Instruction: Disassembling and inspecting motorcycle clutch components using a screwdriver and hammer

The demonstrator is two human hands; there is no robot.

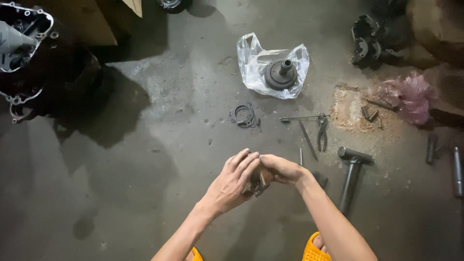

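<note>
A grey concrete floor (159, 159) is filling the view, stained and dim toward the near corners. At the far left an engine casing (21, 43) is lying half in shadow, its pale rim running off the frame so its full shape cannot be made out. At the far right dark lumps are sitting in gloom, with a black engine part (369, 41) among them, too murky to identify. A crumpled clear plastic bag (253, 67) is lying in the far middle, with a round dark hub (280, 75) resting on it, its short shaft pointing up. To the right a pink rag (411, 96) is sitting beside a patch of sawdust (350, 108) strewn with small pins. A hammer (350, 176) is lying to the near right, its handle pointing toward the viewer. Pliers (322, 133) and a thin rod (302, 117) are lying between bag and hammer, and thin ring gaskets (243, 116) are lying left of them.

Near the middle, the left hand (234, 181) and the right hand (282, 169) are meeting, fingers curled closed around a small dark metal part (256, 183). Both are gripping it just above the floor, though the fingers are hiding most of it. Orange sandals (314, 251) are peeking in, cut off by the near edge.
</note>
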